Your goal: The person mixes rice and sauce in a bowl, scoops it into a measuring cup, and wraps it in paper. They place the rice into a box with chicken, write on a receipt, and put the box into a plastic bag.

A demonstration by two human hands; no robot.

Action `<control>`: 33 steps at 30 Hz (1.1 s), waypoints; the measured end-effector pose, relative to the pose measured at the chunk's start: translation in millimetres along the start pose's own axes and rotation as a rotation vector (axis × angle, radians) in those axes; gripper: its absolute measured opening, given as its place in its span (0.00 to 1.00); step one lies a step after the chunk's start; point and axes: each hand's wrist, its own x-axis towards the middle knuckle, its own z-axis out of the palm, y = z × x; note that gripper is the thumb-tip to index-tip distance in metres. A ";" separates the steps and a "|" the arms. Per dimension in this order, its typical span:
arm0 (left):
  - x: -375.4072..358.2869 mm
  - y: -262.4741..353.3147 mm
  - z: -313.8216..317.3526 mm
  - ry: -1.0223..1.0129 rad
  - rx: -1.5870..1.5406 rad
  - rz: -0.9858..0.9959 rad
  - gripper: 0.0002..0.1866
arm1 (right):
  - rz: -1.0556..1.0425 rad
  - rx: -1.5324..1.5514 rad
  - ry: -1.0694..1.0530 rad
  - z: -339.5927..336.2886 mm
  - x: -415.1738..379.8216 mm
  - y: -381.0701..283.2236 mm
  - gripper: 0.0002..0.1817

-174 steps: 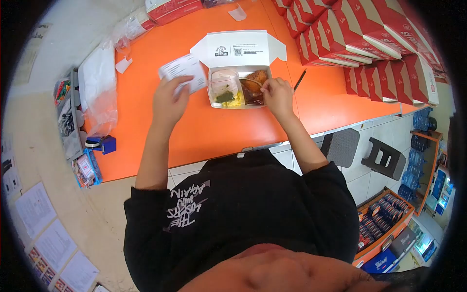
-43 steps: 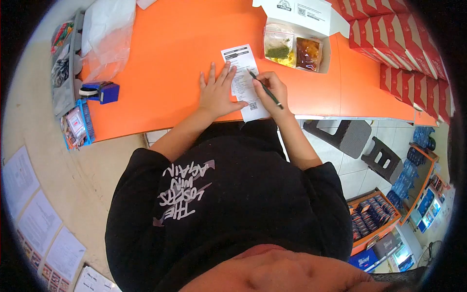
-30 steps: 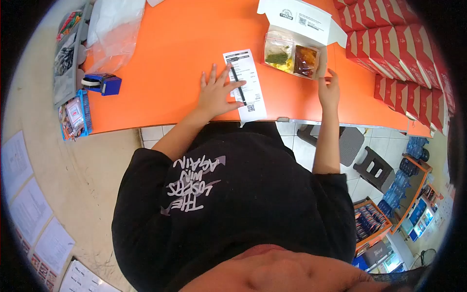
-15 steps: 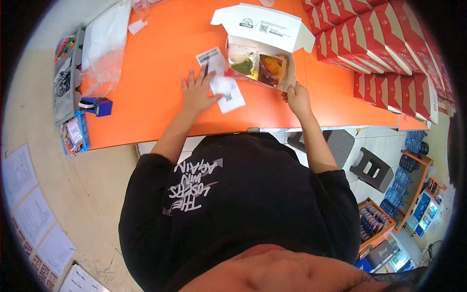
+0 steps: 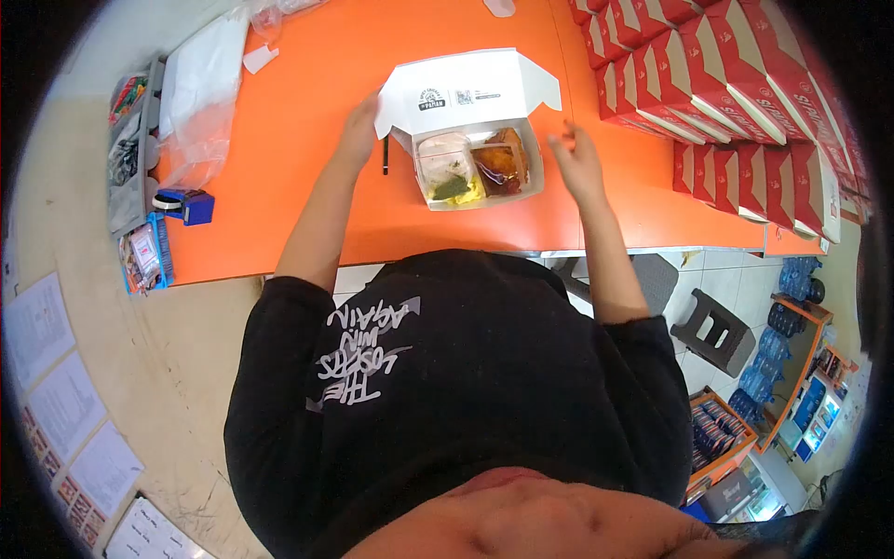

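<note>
A white food box (image 5: 486, 203) sits on the orange table with its printed lid (image 5: 484, 79) raised at the back. Inside are a clear-wrapped white portion with green and yellow food (image 5: 452, 186) and a browned, sauced piece of food (image 5: 501, 168). My left hand (image 5: 358, 135) is at the lid's left flap, its fingers stretched forward and partly hidden at the flap's edge. Off the box's right side hovers my right hand (image 5: 579, 160), fingers apart and holding nothing. A black pen (image 5: 386, 156) lies between my left hand and the box.
Red-and-tan boxes (image 5: 708, 84) are stacked at the right of the table (image 5: 298, 186). White plastic bags (image 5: 200, 93), a blue tape dispenser (image 5: 194, 207) and a grey organizer (image 5: 128, 168) line the left side. Dark stools (image 5: 715, 331) stand on the floor.
The food box has moved left and turned to face me. My right hand has let go of its corner. My left hand has moved from the paper slips to the lid; the slips no longer show.
</note>
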 end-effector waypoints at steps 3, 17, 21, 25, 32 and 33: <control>-8.4 44.7 30.1 0.106 0.391 -0.130 0.20 | -0.037 -0.004 0.002 -7.0 36.9 -30.5 0.23; -86.8 45.9 62.6 0.035 0.172 -0.226 0.15 | 0.494 0.658 -0.353 -11.8 -33.0 -13.3 0.14; -73.2 67.0 55.1 -0.083 0.237 -0.461 0.18 | 0.604 0.642 -0.395 -17.8 -24.7 -19.3 0.16; -89.5 23.9 51.0 -0.093 0.145 -0.301 0.21 | 0.477 0.507 -0.304 -0.1 -45.0 1.7 0.17; -89.0 74.7 67.7 -0.477 1.186 0.366 0.36 | -0.582 -0.347 -0.329 -9.1 -49.1 -29.4 0.32; -89.5 77.1 71.7 -0.691 1.220 0.533 0.39 | -0.640 -0.382 -0.486 -2.5 -51.6 -22.9 0.34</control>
